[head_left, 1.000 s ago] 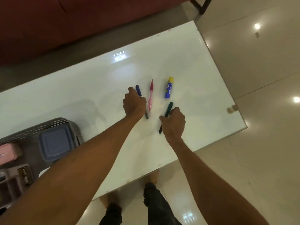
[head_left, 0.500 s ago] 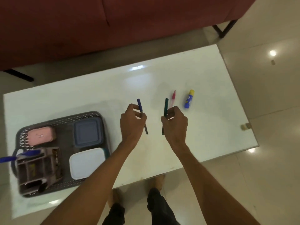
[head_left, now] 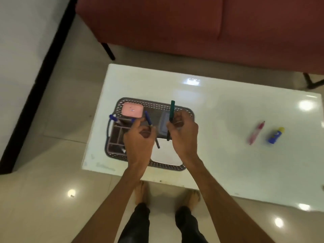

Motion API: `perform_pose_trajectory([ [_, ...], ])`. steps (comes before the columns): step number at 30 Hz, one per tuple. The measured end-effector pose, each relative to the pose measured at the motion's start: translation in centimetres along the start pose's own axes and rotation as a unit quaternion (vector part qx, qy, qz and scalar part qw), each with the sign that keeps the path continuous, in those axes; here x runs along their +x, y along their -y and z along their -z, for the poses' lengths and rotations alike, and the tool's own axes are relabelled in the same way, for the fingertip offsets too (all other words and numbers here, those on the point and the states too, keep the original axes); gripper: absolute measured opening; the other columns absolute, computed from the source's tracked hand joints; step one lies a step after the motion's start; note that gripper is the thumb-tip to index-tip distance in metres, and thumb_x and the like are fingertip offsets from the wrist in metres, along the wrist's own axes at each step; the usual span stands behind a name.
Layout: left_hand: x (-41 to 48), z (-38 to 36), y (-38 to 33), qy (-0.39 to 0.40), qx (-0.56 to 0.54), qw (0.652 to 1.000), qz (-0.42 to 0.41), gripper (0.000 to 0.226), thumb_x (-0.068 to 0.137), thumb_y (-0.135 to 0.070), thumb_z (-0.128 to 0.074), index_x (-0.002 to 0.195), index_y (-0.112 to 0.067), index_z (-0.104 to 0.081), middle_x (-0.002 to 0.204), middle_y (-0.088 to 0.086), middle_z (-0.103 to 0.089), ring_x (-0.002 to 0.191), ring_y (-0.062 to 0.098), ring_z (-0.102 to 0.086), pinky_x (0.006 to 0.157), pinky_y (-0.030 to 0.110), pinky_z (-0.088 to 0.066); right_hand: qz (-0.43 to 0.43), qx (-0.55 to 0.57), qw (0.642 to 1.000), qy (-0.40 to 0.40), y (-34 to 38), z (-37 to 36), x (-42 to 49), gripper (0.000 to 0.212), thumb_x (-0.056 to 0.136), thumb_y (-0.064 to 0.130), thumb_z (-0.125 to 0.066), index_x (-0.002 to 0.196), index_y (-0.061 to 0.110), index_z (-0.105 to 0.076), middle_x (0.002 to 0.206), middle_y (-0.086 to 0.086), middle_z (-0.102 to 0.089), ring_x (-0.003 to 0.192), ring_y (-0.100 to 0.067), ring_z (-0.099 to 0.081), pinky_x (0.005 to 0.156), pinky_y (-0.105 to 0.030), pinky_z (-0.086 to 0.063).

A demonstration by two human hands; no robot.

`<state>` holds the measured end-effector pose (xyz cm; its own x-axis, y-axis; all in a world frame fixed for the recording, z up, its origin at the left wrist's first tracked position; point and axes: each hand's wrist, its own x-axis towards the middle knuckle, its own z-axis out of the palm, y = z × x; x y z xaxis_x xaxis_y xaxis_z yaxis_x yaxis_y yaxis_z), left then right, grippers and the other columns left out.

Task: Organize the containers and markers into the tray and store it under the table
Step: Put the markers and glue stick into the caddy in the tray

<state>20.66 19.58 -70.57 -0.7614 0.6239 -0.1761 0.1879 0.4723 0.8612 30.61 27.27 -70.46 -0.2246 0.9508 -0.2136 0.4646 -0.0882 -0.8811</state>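
Pink marker [head_left: 256, 132] and blue glue bottle [head_left: 275, 135] lie far right on tabletop [head_left: 228, 106]. Hands cover grey tray [head_left: 154, 104] middle. Left hand [head_left: 138, 139] pinches blue marker [head_left: 149, 120], tilted. Right hand [head_left: 184, 135] grips green marker [head_left: 171, 111], almost upright, tip pointing away.

A red sofa [head_left: 192, 23] on dark metal legs [head_left: 108, 50] fills the top of the view, beyond the held markers. Glossy pale floor tiles [head_left: 43, 199] lie below and to the left, where a black strip [head_left: 35, 85] borders a white surface [head_left: 21, 32].
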Motion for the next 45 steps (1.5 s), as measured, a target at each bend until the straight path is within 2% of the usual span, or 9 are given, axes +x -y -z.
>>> perform_pose_trajectory([
  [2,0.3,3.2,0.9,-0.040,-0.007,0.999,0.007,0.028,0.085,-0.023,-0.077,0.112,-0.019,-0.067,0.084,-0.018,-0.071,0.076,-0.010,-0.069,0.073,0.013,-0.058,0.023,0.006,0.999,0.028,1.6,-2.9,-0.8,0.016,0.085,0.011,-0.074,0.098,0.014,-0.064,0.087,0.008,-0.069,0.078,-0.001,-0.065,0.069,-0.016,-0.054],
  [7,1.0,9.5,4.9,-0.123,-0.062,0.989,0.049,0.039,0.082,-0.019,-0.079,0.118,-0.017,-0.064,0.093,-0.002,-0.077,0.075,0.009,-0.075,0.069,0.034,-0.064,0.081,0.014,0.992,0.096,3.7,-9.6,-2.8,0.027,0.086,0.011,-0.074,0.112,0.016,-0.065,0.097,0.006,-0.073,0.087,-0.004,-0.069,0.080,-0.026,-0.060],
  [13,2.0,11.8,7.7,-0.181,-0.100,0.977,0.048,0.032,0.085,-0.013,-0.077,0.113,-0.014,-0.062,0.093,0.002,-0.075,0.079,0.011,-0.075,0.075,0.024,-0.062,0.086,-0.024,0.989,0.120,3.1,-14.7,-3.4,0.027,0.087,0.009,-0.073,0.112,0.013,-0.063,0.103,0.001,-0.074,0.094,-0.009,-0.072,0.085,-0.036,-0.062],
  [22,3.2,9.9,10.7,-0.122,-0.094,0.987,0.053,0.027,0.087,-0.013,-0.075,0.110,-0.014,-0.062,0.091,-0.004,-0.072,0.082,0.012,-0.074,0.081,0.031,-0.062,0.084,-0.091,0.983,0.133,2.0,-17.8,-2.2,0.028,0.089,0.006,-0.069,0.115,0.012,-0.063,0.110,-0.004,-0.073,0.102,-0.016,-0.069,0.093,-0.032,-0.058],
  [27,3.4,9.1,11.9,-0.100,-0.024,0.993,0.056,0.023,0.089,-0.021,-0.073,0.108,-0.015,-0.062,0.089,-0.005,-0.071,0.077,0.005,-0.070,0.072,0.005,-0.052,0.098,-0.137,0.973,0.156,1.6,-18.5,-1.9,0.026,0.086,-0.001,-0.068,0.109,0.010,-0.063,0.111,-0.005,-0.071,0.103,-0.015,-0.066,0.086,-0.015,-0.050],
  [32,3.3,8.7,12.3,-0.082,0.053,0.992,0.075,0.021,0.092,-0.027,-0.069,0.109,-0.019,-0.060,0.089,-0.010,-0.067,0.067,-0.005,-0.058,0.063,-0.004,-0.037,0.126,-0.174,0.964,0.158,1.4,-18.7,-1.7,0.025,0.085,-0.001,-0.067,0.108,0.008,-0.063,0.108,-0.006,-0.070,0.099,-0.016,-0.065,0.083,-0.024,-0.052],
  [36,3.2,8.6,11.7,-0.071,0.053,0.992,0.086,0.027,0.091,-0.023,-0.070,0.115,-0.014,-0.061,0.103,0.000,-0.073,0.077,0.002,-0.058,0.063,-0.009,-0.036,0.123,-0.172,0.962,0.174,1.3,-18.8,-1.8,0.026,0.084,-0.005,-0.065,0.106,0.010,-0.061,0.105,-0.005,-0.069,0.097,-0.018,-0.067,0.084,-0.037,-0.061],
  [40,2.9,8.9,11.4,-0.082,0.052,0.992,0.086,0.037,0.088,-0.020,-0.074,0.121,-0.015,-0.060,0.113,0.000,-0.071,0.091,0.005,-0.059,0.073,-0.011,-0.033,0.107,-0.140,0.969,0.176,1.1,-18.1,-2.0,0.041,0.082,-0.012,-0.063,0.116,0.010,-0.061,0.114,-0.006,-0.068,0.105,-0.018,-0.066,0.092,-0.037,-0.059],
  [45,2.1,9.1,10.6,-0.128,0.025,0.989,0.073,0.054,0.084,-0.018,-0.078,0.132,-0.018,-0.053,0.136,-0.002,-0.059,0.127,0.016,-0.054,0.106,0.019,-0.038,0.118,-0.114,0.977,0.140,0.8,-15.3,-2.4,0.040,0.085,-0.006,-0.067,0.121,0.012,-0.064,0.119,-0.004,-0.069,0.108,-0.017,-0.066,0.093,-0.026,-0.055],
])
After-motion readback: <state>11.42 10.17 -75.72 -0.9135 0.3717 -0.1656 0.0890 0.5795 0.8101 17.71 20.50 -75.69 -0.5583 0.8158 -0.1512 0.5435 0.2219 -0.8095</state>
